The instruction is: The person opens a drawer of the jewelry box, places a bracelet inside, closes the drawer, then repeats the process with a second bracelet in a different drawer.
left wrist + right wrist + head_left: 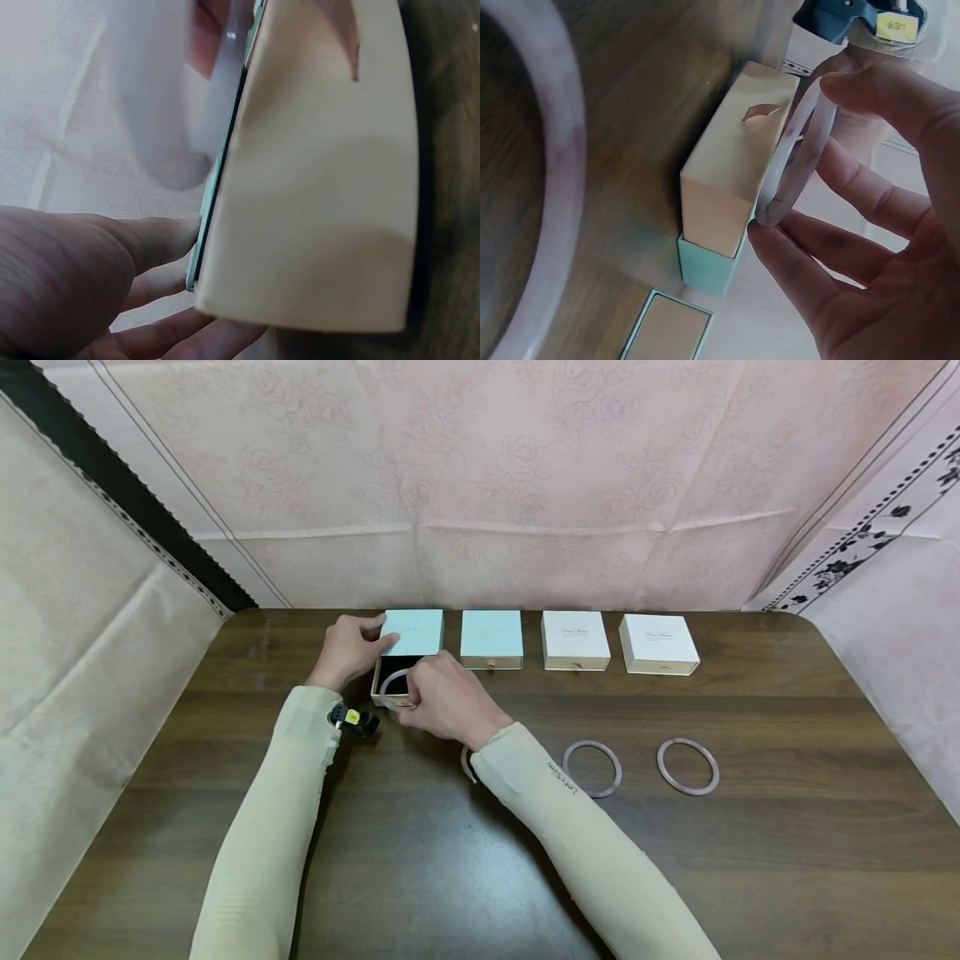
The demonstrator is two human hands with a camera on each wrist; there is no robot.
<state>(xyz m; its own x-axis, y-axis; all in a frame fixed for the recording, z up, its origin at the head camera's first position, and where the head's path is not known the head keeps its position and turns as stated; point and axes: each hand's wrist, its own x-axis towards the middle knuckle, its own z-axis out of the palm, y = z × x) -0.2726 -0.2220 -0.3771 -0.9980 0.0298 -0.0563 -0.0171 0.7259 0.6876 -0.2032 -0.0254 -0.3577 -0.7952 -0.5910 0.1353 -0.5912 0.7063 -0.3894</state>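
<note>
At the far left of the row, in the head view, a mint-green drawer box (416, 631) has its cream drawer (393, 701) pulled out towards me, its dark inside showing. My left hand (347, 650) grips the box's left side, thumb at the mint sleeve's edge. My right hand (453, 697) pinches a pale lilac bangle (802, 161) between thumb and fingertips. That bangle is over the drawer opening, tilted against its edge in the right wrist view. Close to the left wrist camera, the same bangle (150, 97) looks large and blurred.
Another mint box (491, 637) and two white boxes, one inner (575, 639) and one outer (659, 643), continue the row along the table's back edge. Two bangles lie at right, one nearer (566, 768) and one farther (693, 792). A third bangle (466, 764) is partly hidden by my right forearm.
</note>
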